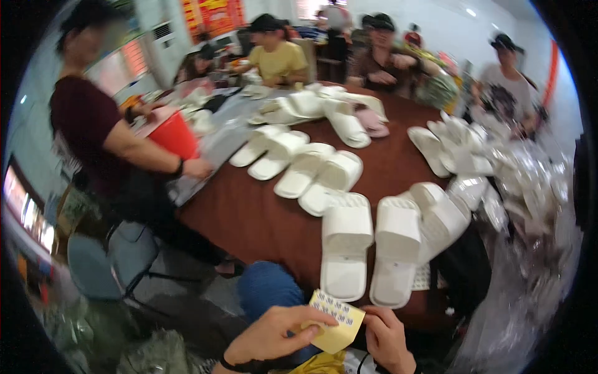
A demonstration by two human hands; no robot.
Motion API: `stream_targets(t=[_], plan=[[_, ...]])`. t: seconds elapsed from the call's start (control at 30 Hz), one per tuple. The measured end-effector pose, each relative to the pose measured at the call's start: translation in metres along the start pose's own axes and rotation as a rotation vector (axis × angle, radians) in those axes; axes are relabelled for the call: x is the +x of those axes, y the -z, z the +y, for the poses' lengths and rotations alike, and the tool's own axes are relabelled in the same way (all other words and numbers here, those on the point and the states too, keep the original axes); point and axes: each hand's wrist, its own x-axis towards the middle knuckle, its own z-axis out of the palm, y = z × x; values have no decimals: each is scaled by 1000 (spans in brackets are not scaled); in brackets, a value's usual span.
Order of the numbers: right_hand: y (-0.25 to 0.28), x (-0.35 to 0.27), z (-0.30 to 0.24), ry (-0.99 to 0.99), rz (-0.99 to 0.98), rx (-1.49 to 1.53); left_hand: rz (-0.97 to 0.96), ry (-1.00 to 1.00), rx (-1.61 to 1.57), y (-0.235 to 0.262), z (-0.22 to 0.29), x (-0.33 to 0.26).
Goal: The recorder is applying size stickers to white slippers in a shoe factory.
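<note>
Brown cloth covers the round surface (261, 218), where smooth white moulded foam slippers (346, 249) lie in pairs, ribbed at the strap. Crinkled clear plastic bags (529, 187) heap at its right edge; a red bucket (174, 134) stands far left beside another person's arm. Low in the head view, the left hand (274, 333) and right hand (386, 336) both pinch a small yellow paper sheet of stickers (336, 321), printed with rows of little white labels, just below the nearest slippers.
</note>
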Motion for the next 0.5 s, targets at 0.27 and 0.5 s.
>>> stream_targets(t=[0.27,0.5], plan=[[34,-19,-30,-8,-245,392,866,-621,-562,56,32,-80],[159,-27,-53,-125,-37,97,980,-842,-559,92,44,-130]])
